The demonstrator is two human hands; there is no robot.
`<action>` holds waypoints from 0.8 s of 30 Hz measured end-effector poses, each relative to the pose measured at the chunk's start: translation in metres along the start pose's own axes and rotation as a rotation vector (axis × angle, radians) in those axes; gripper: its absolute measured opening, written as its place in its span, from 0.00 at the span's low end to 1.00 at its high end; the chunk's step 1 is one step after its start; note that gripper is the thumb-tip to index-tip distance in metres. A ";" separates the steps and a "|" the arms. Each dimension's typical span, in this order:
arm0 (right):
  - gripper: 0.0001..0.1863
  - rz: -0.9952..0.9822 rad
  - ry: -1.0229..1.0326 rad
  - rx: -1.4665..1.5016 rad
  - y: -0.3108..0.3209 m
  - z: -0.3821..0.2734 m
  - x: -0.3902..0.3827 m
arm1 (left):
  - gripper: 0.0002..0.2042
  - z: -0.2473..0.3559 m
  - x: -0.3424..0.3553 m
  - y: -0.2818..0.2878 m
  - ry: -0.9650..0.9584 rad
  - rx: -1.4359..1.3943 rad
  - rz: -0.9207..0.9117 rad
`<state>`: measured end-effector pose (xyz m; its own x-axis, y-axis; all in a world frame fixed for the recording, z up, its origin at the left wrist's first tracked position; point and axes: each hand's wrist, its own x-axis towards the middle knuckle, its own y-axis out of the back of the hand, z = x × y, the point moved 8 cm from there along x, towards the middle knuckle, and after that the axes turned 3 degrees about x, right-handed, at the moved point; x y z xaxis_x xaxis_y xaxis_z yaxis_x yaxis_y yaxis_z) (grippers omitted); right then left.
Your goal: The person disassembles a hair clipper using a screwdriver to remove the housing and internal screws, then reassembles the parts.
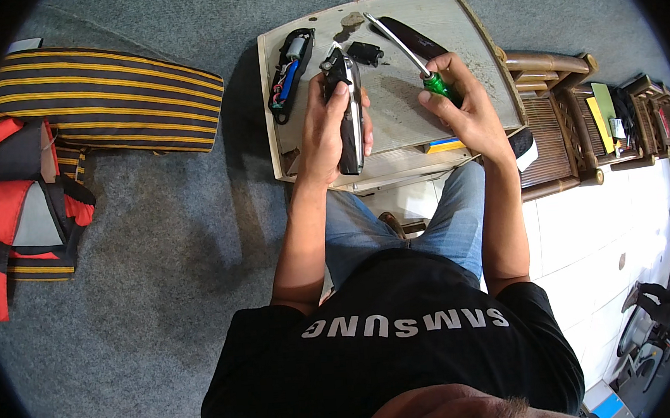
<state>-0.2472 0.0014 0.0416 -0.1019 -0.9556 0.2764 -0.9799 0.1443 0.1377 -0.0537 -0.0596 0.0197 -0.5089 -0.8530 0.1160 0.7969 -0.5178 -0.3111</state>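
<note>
I have the left hand (322, 136) over the left part of the counter (414, 114), forearm reaching forward, its grip closed around a black clipper (352, 122), thumb lying against the body and head end pointing away. On my feed the right hand (474, 114) angles inward over the counter's right side; its grip is clamped on the green handle of a screwdriver (397, 43), thumb and fingers around it, shaft slanting away to the left. An open casing (289, 72) lies left of the clipper.

The left grip (322, 136) holds a black clipper (351, 122), with an open casing (301, 70) at eleven o'clock and, at three, the right grip (470, 114) holding a screwdriver (436, 85).
</note>
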 end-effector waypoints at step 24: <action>0.15 0.006 0.027 -0.038 0.001 -0.001 0.001 | 0.17 -0.006 0.002 0.008 0.039 -0.224 -0.041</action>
<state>-0.2480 0.0012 0.0430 -0.1028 -0.9474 0.3030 -0.9720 0.1603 0.1716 -0.0504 -0.0648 0.0116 -0.5552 -0.8259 0.0981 0.6854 -0.5212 -0.5086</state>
